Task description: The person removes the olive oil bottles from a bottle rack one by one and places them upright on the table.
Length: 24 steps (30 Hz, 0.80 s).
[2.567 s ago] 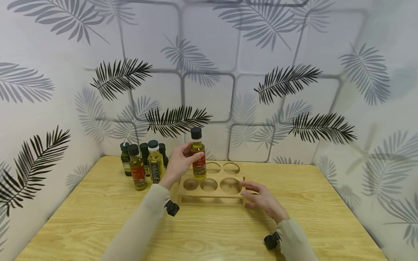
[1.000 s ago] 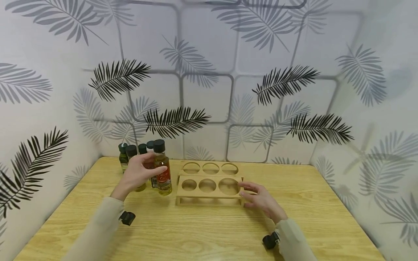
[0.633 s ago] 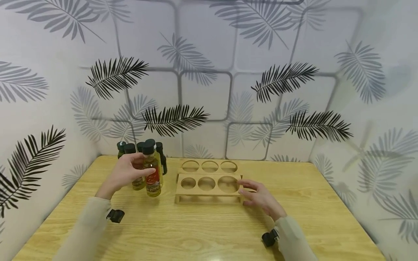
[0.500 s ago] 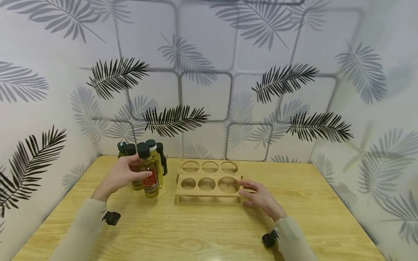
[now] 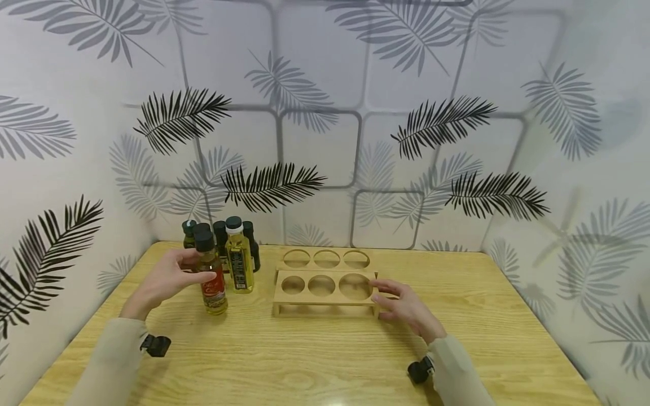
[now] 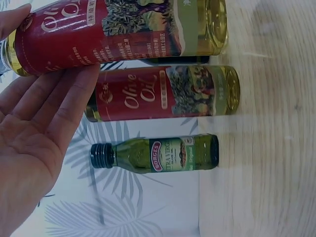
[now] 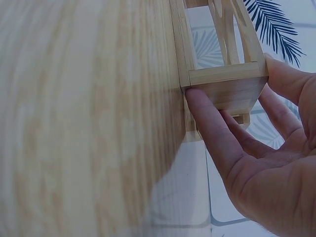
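My left hand (image 5: 165,282) grips an olive oil bottle (image 5: 213,288) with a red label and black cap, thumb in front and fingers behind. The bottle is upright, its base close over the table. Behind it, in the left wrist view, stands a second red-labelled olive oil bottle (image 6: 133,96), mostly hidden in the head view. A small green olive oil bottle (image 6: 177,153) stands beside that one. My right hand (image 5: 408,307) touches the right end of a two-tier wooden bottle rack (image 5: 325,304); its fingertips rest at the end panel's edges in the right wrist view. The rack's round holes hold nothing.
A clear bottle of yellow oil (image 5: 238,259) stands just right of the held bottle. Dark bottles (image 5: 254,248) are behind it by the wall. The wooden table (image 5: 325,361) meets leaf-patterned walls (image 5: 325,146) at the back and sides.
My left hand has carried the red-labelled bottle from above the rack leftward, past the yellow oil bottle, and lower toward the table among the other bottles. The right hand has stayed at the rack's end.
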Each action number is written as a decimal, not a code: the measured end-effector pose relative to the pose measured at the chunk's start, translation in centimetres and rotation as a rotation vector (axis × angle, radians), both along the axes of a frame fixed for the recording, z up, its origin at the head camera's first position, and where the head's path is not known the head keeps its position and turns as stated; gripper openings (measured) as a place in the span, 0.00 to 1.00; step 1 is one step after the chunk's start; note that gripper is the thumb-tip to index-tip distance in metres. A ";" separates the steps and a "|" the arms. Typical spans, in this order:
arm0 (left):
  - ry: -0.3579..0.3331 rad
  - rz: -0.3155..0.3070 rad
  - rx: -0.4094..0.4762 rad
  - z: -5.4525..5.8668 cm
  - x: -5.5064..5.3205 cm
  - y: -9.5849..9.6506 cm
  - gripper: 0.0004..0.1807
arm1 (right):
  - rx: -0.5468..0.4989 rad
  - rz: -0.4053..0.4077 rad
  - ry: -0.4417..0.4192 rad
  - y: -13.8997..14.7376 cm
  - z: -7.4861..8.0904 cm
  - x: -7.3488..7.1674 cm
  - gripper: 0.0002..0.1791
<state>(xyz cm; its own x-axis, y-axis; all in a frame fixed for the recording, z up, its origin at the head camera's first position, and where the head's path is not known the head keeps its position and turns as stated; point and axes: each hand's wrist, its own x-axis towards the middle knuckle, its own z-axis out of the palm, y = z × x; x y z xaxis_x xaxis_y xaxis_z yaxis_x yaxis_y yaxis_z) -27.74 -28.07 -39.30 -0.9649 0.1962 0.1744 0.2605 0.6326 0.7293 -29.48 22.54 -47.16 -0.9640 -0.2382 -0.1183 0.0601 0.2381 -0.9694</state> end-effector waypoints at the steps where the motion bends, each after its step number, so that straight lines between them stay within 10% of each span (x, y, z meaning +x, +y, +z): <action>1: 0.002 0.006 -0.002 0.0 0.0 -0.1 0.32 | 0.001 -0.002 0.002 0.0 0.0 0.0 0.27; 24: 0.039 0.053 0.003 -0.1 0.0 -2.2 0.32 | 0.003 0.001 -0.005 0.1 0.0 0.0 0.27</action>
